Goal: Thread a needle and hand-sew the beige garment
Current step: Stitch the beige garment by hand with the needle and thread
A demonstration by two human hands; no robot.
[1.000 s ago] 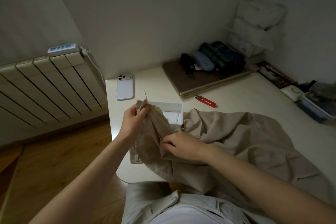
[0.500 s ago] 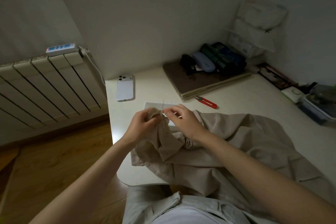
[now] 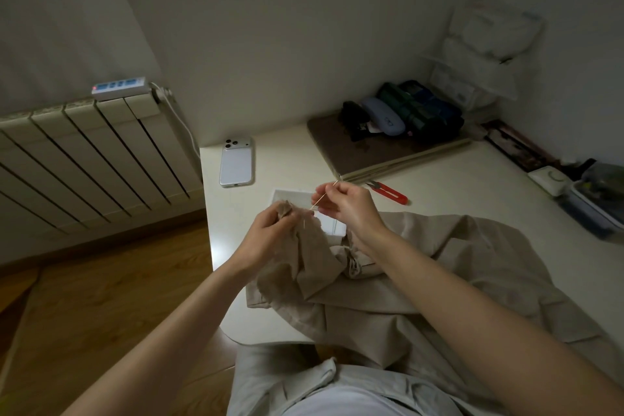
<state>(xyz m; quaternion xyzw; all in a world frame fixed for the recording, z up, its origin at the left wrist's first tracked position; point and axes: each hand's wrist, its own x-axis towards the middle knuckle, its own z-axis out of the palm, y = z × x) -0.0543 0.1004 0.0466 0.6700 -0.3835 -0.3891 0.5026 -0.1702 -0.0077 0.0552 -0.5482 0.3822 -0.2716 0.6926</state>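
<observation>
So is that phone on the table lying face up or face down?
Face down: the phone shows its back, camera lenses uppermost, flat on the table.

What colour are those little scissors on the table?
Red handles, dark blades. The head view shows the thread snips lying on the white table.

Single head-worn wide-angle view, facing forward and down, close over the table [image 3: 456, 199]

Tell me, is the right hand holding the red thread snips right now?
No, the right hand pinches the needle, while the red thread snips lie untouched on the table beside it.
</observation>
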